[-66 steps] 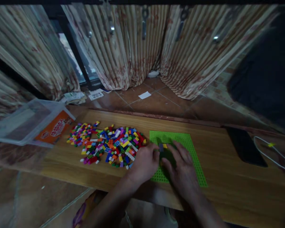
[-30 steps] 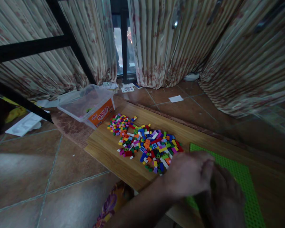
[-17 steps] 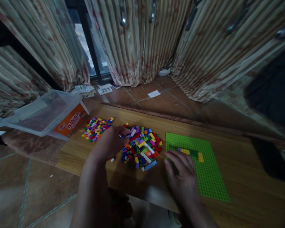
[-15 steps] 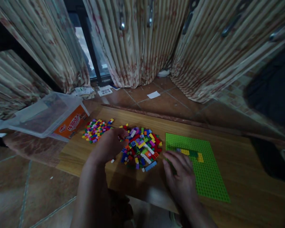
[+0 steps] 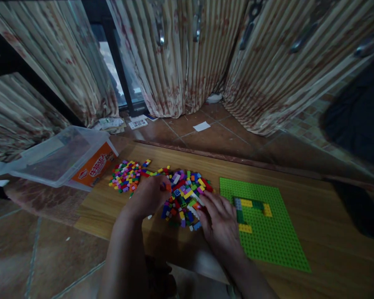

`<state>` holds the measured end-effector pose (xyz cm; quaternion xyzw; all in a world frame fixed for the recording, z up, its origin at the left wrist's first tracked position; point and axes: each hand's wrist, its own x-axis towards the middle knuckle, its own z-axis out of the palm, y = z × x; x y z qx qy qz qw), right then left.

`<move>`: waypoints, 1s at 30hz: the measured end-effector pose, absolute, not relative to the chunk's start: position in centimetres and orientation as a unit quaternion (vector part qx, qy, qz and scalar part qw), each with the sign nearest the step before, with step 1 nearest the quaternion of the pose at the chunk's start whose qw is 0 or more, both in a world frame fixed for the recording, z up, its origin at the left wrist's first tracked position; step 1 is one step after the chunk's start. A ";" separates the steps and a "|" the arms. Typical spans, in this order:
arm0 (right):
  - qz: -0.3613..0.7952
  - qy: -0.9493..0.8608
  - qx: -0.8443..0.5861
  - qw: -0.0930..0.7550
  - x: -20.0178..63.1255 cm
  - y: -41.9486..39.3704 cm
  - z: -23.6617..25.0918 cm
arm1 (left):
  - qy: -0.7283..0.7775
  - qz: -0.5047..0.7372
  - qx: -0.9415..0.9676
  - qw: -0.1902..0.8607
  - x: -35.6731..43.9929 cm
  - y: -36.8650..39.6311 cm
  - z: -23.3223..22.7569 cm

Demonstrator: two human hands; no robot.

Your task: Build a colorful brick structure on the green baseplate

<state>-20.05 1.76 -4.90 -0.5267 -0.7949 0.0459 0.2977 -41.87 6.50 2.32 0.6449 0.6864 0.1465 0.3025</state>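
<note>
My left hand [image 5: 151, 193] is at the left side of a large heap of coloured toy bricks [image 5: 187, 193]. Its fingers are curled in a pinch, and what they hold, if anything, cannot be made out among the bricks behind. My right hand [image 5: 220, 218] rests at the heap's right edge with its fingers stretched out and slightly apart, the tips reaching over the bricks. Beside it lies a green baseplate [image 5: 274, 236]. An angled row of yellow, dark green and grey-blue bricks [image 5: 247, 203] is fixed on the plate.
A smaller pile of tiny bricks [image 5: 126, 176] lies at the left of the wooden table [image 5: 180, 245]. Beyond it stands a clear plastic box [image 5: 62, 155] with an orange label. A dark flat object [image 5: 355, 207] lies at the right, and curtains [image 5: 187, 62] hang behind.
My right hand has moved left from the baseplate's edge onto the brick heap, uncovering more bricks on the plate. My left hand stays at the heap, shifted slightly right.
</note>
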 end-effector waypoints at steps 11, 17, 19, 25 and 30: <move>0.066 -0.783 -0.499 0.366 -19.6 1.3 -4.5 | 0.684 0.179 0.636 0.310 -42.0 6.5 2.7; 0.056 -0.710 -0.581 0.393 -17.0 2.9 -4.2 | 0.680 0.205 0.637 0.301 -42.5 6.3 2.5; 0.063 -0.725 -0.573 0.376 -17.1 3.2 -4.3 | 0.678 0.226 0.633 0.297 -42.7 6.4 2.4; 0.051 -0.763 -0.558 0.323 -18.5 3.6 -5.0 | 0.714 0.335 0.552 0.271 -43.4 6.7 2.8; 0.035 -0.772 -0.561 0.297 -18.8 3.9 -5.6 | 0.732 0.471 0.426 0.246 -44.2 6.8 2.8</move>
